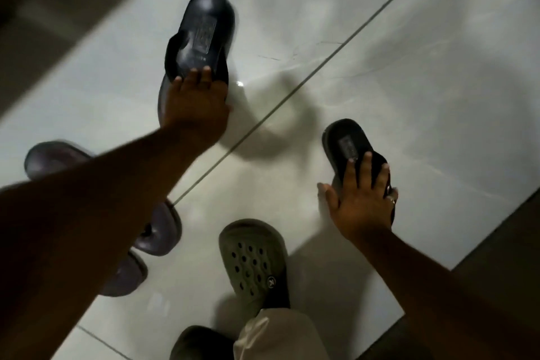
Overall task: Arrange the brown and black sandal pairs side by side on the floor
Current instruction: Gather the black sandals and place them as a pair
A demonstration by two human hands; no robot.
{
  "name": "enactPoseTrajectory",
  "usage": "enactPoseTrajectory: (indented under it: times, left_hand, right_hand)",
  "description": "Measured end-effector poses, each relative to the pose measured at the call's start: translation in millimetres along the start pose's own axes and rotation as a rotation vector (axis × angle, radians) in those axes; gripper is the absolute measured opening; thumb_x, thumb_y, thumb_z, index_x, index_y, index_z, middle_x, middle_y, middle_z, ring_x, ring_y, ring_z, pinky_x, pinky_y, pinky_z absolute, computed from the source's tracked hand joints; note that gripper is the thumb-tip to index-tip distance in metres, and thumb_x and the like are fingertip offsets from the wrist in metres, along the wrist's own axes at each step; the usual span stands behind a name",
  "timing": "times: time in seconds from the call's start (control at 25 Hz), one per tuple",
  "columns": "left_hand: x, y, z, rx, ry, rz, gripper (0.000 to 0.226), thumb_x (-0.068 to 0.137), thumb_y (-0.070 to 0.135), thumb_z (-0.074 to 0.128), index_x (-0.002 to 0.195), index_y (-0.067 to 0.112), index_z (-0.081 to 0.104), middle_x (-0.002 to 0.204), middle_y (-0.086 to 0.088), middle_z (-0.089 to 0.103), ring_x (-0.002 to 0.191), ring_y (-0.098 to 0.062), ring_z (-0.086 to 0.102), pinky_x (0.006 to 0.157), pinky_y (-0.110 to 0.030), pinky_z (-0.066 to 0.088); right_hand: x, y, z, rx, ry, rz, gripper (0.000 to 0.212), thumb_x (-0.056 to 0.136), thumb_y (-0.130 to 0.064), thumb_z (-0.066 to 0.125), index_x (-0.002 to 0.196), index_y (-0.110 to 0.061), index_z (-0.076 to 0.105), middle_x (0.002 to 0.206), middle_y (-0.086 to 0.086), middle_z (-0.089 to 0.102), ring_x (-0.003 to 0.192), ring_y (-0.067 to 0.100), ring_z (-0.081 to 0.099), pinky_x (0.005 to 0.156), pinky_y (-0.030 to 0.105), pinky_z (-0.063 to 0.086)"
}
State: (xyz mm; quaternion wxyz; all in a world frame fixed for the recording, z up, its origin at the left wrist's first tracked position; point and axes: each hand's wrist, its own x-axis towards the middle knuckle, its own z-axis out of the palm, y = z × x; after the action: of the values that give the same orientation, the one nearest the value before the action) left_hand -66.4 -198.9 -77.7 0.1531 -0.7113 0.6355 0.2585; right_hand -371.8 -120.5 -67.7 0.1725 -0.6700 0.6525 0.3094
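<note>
Each hand has one black sandal. The left hand is curled over the strap of the farther black sandal, which looks lifted, its shadow lying off to the right on the floor. The right hand lies with fingers spread over the strap of the nearer black sandal; whether they grip it or only press on it I cannot tell, nor whether this one is off the tile.

The two are well apart, so the worry is that they come down crooked or with a gap, toes pointing different ways. The left grip looks light, and the sandal could swing or drop on the shiny tile and skid. The person's own green clog stands near the right hand and could be bumped.

The brown sandals lie at the left, mostly covered by the left forearm, so how they sit together is hard to judge. The picture is dim and smeared, and the fingertips under both straps are hidden
</note>
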Motion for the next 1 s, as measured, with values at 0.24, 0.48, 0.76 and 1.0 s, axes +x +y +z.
enactPoseTrajectory:
  times: [0.24, 0.48, 0.76, 1.0]
  left_hand:
    - [-16, -3, 9, 0.146, -0.01, 0.225, 0.07, 0.082, 0.04, 0.056, 0.145, 0.019, 0.034, 0.161, -0.012, 0.021, 0.142, -0.039, 0.028, 0.105, -0.049, 0.035]
    - [-21, -1, -2, 0.058, -0.185, 0.024, 0.085, 0.077, 0.045, 0.065, 0.147, 0.027, 0.022, 0.164, -0.007, 0.007, 0.142, -0.041, 0.023, 0.1, -0.059, 0.038]
    - [5, -10, -26, -0.136, -0.27, -0.276, 0.092, 0.081, 0.033, 0.068, 0.151, 0.031, 0.008, 0.164, -0.012, 0.0, 0.142, -0.046, 0.021, 0.102, -0.061, 0.035]
    - [17, -14, -19, -0.151, -0.184, -0.257, 0.092, 0.082, 0.045, 0.066, 0.152, 0.028, 0.009, 0.163, -0.013, 0.005, 0.143, -0.045, 0.017, 0.106, -0.057, 0.038]
  right_hand:
    - [25, 5, -6, 0.082, -0.088, -0.119, 0.07, 0.095, -0.039, 0.027, 0.155, -0.013, 0.003, 0.164, 0.014, -0.006, 0.15, 0.041, 0.001, 0.111, 0.065, 0.026]
    - [120, -118, -92, 0.18, -0.001, -0.313, 0.075, 0.093, -0.041, 0.038, 0.154, -0.011, 0.005, 0.164, 0.017, -0.006, 0.15, 0.038, -0.004, 0.111, 0.064, 0.021]
    - [168, -190, -159, 0.102, -0.103, -0.493, 0.062, 0.098, -0.032, 0.033, 0.153, -0.008, 0.016, 0.163, 0.019, -0.005, 0.149, 0.041, -0.002, 0.119, 0.055, 0.009]
    - [153, -218, -172, -0.11, -0.145, -0.705, 0.053, 0.103, -0.025, 0.022, 0.148, 0.002, 0.026, 0.16, 0.028, 0.004, 0.148, 0.043, -0.003, 0.118, 0.051, -0.003]
